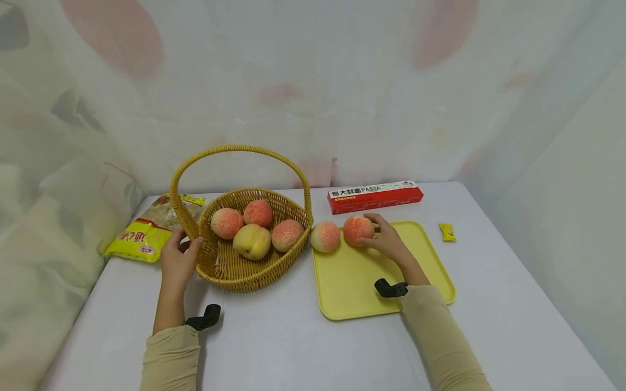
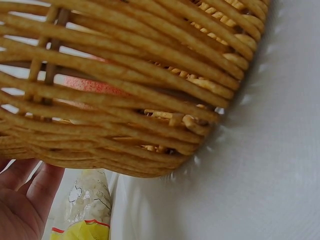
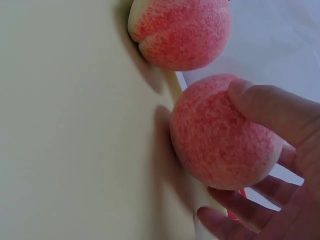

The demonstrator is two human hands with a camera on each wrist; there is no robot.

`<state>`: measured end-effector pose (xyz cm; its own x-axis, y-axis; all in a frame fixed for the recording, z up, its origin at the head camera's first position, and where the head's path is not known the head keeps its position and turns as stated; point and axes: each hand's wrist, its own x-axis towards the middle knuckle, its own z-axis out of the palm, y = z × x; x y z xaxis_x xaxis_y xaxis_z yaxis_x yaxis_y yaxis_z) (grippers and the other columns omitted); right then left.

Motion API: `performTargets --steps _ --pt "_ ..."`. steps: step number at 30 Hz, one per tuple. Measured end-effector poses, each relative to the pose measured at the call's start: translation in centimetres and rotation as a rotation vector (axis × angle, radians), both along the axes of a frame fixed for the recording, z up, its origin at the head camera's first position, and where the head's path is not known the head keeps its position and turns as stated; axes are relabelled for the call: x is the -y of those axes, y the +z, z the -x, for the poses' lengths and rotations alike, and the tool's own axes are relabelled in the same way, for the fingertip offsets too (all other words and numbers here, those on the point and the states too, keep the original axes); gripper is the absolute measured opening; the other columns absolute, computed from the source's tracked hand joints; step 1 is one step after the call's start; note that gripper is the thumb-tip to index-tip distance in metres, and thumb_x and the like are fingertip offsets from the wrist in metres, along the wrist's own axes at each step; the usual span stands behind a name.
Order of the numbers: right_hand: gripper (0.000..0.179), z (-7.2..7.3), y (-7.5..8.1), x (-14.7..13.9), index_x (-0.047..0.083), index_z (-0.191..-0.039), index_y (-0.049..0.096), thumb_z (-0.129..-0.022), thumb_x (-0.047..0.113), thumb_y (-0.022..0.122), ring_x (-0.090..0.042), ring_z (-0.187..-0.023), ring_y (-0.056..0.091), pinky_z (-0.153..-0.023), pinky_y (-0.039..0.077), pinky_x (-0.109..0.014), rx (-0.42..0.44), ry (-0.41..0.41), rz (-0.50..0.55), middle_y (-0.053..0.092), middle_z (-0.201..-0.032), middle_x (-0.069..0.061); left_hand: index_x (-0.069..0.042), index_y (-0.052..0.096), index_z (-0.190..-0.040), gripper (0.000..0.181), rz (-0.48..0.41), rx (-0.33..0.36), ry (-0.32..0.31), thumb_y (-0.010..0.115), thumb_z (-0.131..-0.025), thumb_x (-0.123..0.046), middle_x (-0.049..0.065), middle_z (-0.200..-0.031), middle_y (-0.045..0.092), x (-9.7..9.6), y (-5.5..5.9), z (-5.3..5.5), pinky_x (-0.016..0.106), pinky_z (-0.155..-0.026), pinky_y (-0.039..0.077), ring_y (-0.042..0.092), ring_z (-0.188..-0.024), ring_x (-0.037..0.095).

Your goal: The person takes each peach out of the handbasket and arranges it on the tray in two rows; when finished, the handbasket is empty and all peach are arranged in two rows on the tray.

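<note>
My left hand (image 1: pixel 178 258) holds the left end of a wicker basket (image 1: pixel 244 282), near the foot of its tall handle. Several peaches lie inside the basket, one of them a yellow peach (image 1: pixel 251 241). In the left wrist view, the fingers (image 2: pixel 37 187) meet the basket's woven side (image 2: pixel 115 95). My right hand (image 1: pixel 388 241) grips a red peach (image 1: pixel 358 232) over the back of a yellow tray (image 1: pixel 376 288), thumb on one side and fingers round the other. Beside it, a paler peach (image 1: pixel 325 237) sits at the tray's back left corner, shown also in the right wrist view.
Behind the tray lies a red and white pasta box (image 1: pixel 376 196). A small yellow packet (image 1: pixel 447 232) is to the tray's right. On the left, a yellow and clear food bag (image 1: pixel 151 231) lies partly behind the basket. A white cloth covers the table (image 1: pixel 274 336).
</note>
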<state>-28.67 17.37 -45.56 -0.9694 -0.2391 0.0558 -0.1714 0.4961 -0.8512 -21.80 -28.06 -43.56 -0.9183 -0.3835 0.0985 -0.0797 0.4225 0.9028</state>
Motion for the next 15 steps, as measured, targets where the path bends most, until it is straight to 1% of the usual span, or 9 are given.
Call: performTargets --steps 3,7,9,13,15 --pt "0.071 -0.05 0.02 0.12 0.006 -0.135 0.039 -0.076 0.019 0.076 -0.034 -0.109 0.049 -0.084 0.048 -0.045 -0.028 -0.022 0.011 0.043 -0.131 -0.015 -0.013 0.041 -0.138 0.047 -0.004 0.002 0.0 0.052 -0.094 -0.027 0.009 -0.136 0.045 0.05 0.03 0.0 0.044 -0.091 0.045 0.05 -0.114 0.028" --pt "0.07 -0.16 0.19 0.0 0.005 -0.132 0.039 -0.074 0.014 0.078 -0.034 -0.108 0.047 -0.085 0.048 -0.046 -0.061 -0.071 0.011 0.043 -0.13 -0.016 -0.014 0.041 -0.138 0.047 -0.01 0.008 -0.001 0.052 -0.094 -0.027 0.009 -0.136 0.045 0.14 0.05 0.09 0.042 -0.091 0.046 0.049 -0.115 0.027" --pt "0.071 -0.23 0.23 -0.21 0.003 -0.133 0.038 -0.074 0.012 0.077 -0.034 -0.108 0.047 -0.085 0.047 -0.047 -0.073 -0.083 -0.001 0.042 -0.131 -0.017 -0.015 0.04 -0.139 0.048 -0.014 0.021 -0.001 0.051 -0.094 -0.028 0.008 -0.137 0.044 0.15 0.06 0.13 0.042 -0.091 0.046 0.048 -0.116 0.027" --pt "0.074 -0.39 0.1 -0.51 0.002 -0.136 0.035 -0.075 0.013 0.077 -0.034 -0.108 0.046 -0.085 0.048 -0.046 -0.077 -0.08 -0.015 0.04 -0.132 -0.018 -0.015 0.039 -0.139 0.049 -0.01 0.021 -0.008 0.05 -0.094 -0.029 0.008 -0.138 0.043 0.23 -0.04 0.12 0.042 -0.091 0.046 0.048 -0.117 0.027" --pt "0.076 -0.38 -0.02 -0.56 0.002 -0.137 0.033 -0.076 0.015 0.076 -0.034 -0.111 0.045 -0.088 0.046 -0.047 -0.069 -0.068 -0.013 0.039 -0.134 -0.019 -0.014 0.04 -0.139 0.048 -0.007 0.018 -0.009 0.05 -0.094 -0.029 0.009 -0.138 0.043 0.23 -0.11 0.08 0.042 -0.091 0.046 0.048 -0.116 0.027"
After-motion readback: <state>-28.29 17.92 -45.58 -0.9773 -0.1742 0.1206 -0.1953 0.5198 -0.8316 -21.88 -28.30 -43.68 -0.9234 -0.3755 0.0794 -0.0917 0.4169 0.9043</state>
